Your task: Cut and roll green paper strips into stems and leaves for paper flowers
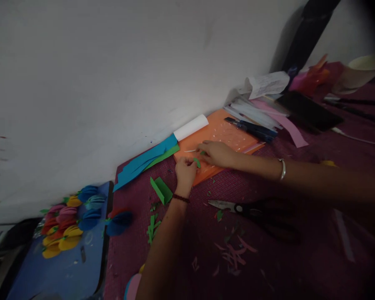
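My left hand (186, 173) pinches a small green paper piece (197, 163) over the near left part of the orange sheets (218, 129). Just to its right, my right hand (217, 154) has its fingers bent together at another small bit of green (203, 153), above the same sheets. A folded green paper (161, 191) lies left of my left wrist. Black-handled scissors (253, 209) rest on the purple cloth below my right forearm, blades pointing left.
Blue paper strips (143, 163) and a white roll (191, 127) lie by the wall. A dark cutter (253, 128) rests on the orange sheets. Pink scraps (236, 255) lie in front. Colourful paper shapes (67, 214) sit on a blue board (78, 273). A phone (309, 111) is at right.
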The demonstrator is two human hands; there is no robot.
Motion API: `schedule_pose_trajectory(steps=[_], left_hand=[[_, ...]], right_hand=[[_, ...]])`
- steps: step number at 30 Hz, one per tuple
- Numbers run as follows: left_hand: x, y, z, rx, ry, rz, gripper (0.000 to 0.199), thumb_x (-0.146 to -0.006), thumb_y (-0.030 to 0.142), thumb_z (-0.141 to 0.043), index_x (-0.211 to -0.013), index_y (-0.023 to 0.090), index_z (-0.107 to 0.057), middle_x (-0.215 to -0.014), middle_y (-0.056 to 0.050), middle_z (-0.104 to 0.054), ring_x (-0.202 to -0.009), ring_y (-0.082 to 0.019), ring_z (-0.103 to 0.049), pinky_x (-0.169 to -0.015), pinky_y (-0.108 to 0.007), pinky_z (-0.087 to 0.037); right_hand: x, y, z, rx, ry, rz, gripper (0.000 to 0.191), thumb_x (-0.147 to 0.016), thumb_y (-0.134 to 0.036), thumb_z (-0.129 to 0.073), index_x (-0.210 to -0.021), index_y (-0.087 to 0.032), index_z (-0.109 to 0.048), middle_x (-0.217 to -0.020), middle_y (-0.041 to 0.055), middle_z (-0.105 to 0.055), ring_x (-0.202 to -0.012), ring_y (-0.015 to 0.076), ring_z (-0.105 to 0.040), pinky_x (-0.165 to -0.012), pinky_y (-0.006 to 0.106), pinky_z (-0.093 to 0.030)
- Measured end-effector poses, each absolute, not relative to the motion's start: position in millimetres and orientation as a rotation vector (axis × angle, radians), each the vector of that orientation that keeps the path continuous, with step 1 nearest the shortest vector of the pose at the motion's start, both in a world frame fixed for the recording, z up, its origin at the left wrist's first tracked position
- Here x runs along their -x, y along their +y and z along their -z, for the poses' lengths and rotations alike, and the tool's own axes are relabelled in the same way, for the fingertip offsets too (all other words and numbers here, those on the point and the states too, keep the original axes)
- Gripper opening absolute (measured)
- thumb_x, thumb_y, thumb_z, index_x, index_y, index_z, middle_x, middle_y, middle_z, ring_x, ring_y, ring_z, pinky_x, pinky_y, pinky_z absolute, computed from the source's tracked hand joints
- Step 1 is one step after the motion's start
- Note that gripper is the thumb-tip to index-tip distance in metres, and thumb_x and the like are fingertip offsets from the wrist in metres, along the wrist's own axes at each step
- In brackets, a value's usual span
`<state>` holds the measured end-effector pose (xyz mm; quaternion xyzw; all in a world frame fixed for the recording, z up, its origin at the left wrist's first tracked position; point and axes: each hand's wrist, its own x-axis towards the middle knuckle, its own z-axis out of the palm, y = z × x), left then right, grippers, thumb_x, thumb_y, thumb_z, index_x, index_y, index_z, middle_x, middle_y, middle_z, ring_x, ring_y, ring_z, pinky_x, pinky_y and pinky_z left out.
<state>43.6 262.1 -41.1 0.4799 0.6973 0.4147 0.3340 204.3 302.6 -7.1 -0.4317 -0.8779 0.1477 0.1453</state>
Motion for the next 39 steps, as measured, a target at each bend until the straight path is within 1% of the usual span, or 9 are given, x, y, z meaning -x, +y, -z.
schedule_pose_trajectory(steps=[7, 13, 18, 20, 24, 27, 30, 34, 39], left_hand=[[-38.2, 252.8, 15.2, -1.593, 1.977, -0.852, 0.006, -0.072, 0.012, -0.061, -0.07, 0.018, -0.058, -0.068, -0.006, -0.062, -0.073, -0.02, -0.061, -0.068, -0.029, -0.045], [-33.6, 209.7, 2.2, -2.409, 1.837, -0.518, 0.026, -0.088, 0.013, -0.041, -0.103, 0.016, -0.062, -0.113, -0.014, -0.061, -0.107, -0.024, -0.053, -0.093, -0.039, -0.042], [-31.5, 196.2, 10.9, -2.566, 1.641, -0.41, 0.027, -0.091, 0.027, -0.047, -0.113, 0.02, -0.061, -0.124, -0.009, -0.061, -0.123, -0.027, -0.045, -0.105, -0.045, -0.034], [-29.3, 195.6, 13.3, -2.544, 1.635, -0.434, 0.029, -0.091, 0.028, -0.049, -0.116, 0.021, -0.061, -0.123, -0.008, -0.062, -0.123, -0.027, -0.046, -0.106, -0.047, -0.032], [-25.1, 195.9, 19.8, -2.468, 1.639, -0.522, 0.034, -0.091, 0.031, -0.049, -0.122, 0.02, -0.058, -0.128, -0.009, -0.06, -0.121, -0.026, -0.048, -0.106, -0.044, -0.032], [-22.2, 196.8, 26.1, -2.431, 1.61, -0.599, 0.039, -0.092, 0.033, -0.047, -0.125, 0.015, -0.057, -0.129, -0.013, -0.059, -0.12, -0.026, -0.049, -0.107, -0.042, -0.033], [-19.2, 197.4, 30.2, -2.43, 1.568, -0.623, 0.038, -0.093, 0.034, -0.044, -0.12, 0.012, -0.061, -0.127, -0.015, -0.061, -0.118, -0.027, -0.05, -0.106, -0.043, -0.033], [-15.9, 198.5, 34.4, -2.437, 1.599, -0.658, 0.037, -0.093, 0.035, -0.043, -0.122, 0.017, -0.06, -0.13, -0.012, -0.059, -0.121, -0.028, -0.049, -0.105, -0.045, -0.034], [-13.0, 204.4, 40.8, -2.512, 1.579, -0.628, 0.039, -0.092, 0.037, -0.042, -0.121, 0.018, -0.06, -0.129, -0.011, -0.06, -0.119, -0.027, -0.051, -0.103, -0.044, -0.038]], right_hand=[[-197.9, 293.5, 12.2, 0.993, -2.71, -0.525, 0.026, -0.088, -0.021, -0.048, -0.098, -0.018, -0.072, -0.107, 0.0096, -0.064, -0.093, 0.0179, -0.061, -0.072, 0.024, -0.038], [-198.1, 292.5, 15.8, 1.002, -2.746, -0.45, 0.026, -0.087, -0.022, -0.048, -0.095, -0.017, -0.073, -0.099, 0.0108, -0.065, -0.087, 0.0183, -0.06, -0.067, 0.025, -0.036], [-197.6, 294.0, 18.3, 0.959, -2.709, -0.448, 0.028, -0.089, -0.021, -0.044, -0.089, -0.014, -0.071, -0.095, 0.0117, -0.064, -0.082, 0.018, -0.058, -0.067, 0.026, -0.036], [-200.3, 295.2, 12.6, 0.944, -2.695, -0.499, 0.029, -0.09, -0.022, -0.044, -0.091, -0.012, -0.071, -0.095, 0.0115, -0.064, -0.083, 0.0172, -0.057, -0.07, 0.026, -0.037], [-218.7, 291.5, -10.9, 1.085, -2.546, -0.583, 0.035, -0.085, -0.017, -0.047, -0.115, -0.008, -0.063, -0.094, 0.0093, -0.065, -0.078, 0.0147, -0.053, -0.071, 0.025, -0.037], [-244.5, 275.8, -29.5, 1.255, -2.337, -0.687, 0.036, -0.071, -0.003, -0.047, -0.102, -0.012, -0.065, -0.082, 0.0019, -0.061, -0.069, 0.011, -0.049, -0.064, 0.022, -0.034], [-280.2, 249.6, -43.4, 1.366, -2.248, -0.673, 0.033, -0.066, 0.001, -0.044, -0.088, -0.013, -0.064, -0.083, 0.0016, -0.059, -0.07, 0.0104, -0.048, -0.065, 0.022, -0.035], [-343.3, 213.7, -56.4, 1.534, -2.074, -0.687, 0.033, -0.068, 0.004, -0.042, -0.089, -0.011, -0.062, -0.095, 0.007, -0.063, -0.08, 0.0117, -0.054, -0.072, 0.022, -0.039], [-415.0, 170.9, -64.8, 1.925, -2.06, -0.43, 0.022, -0.08, -0.007, -0.051, -0.094, -0.01, -0.067, -0.087, 0.0081, -0.068, -0.075, 0.012, -0.056, -0.072, 0.024, -0.038]])
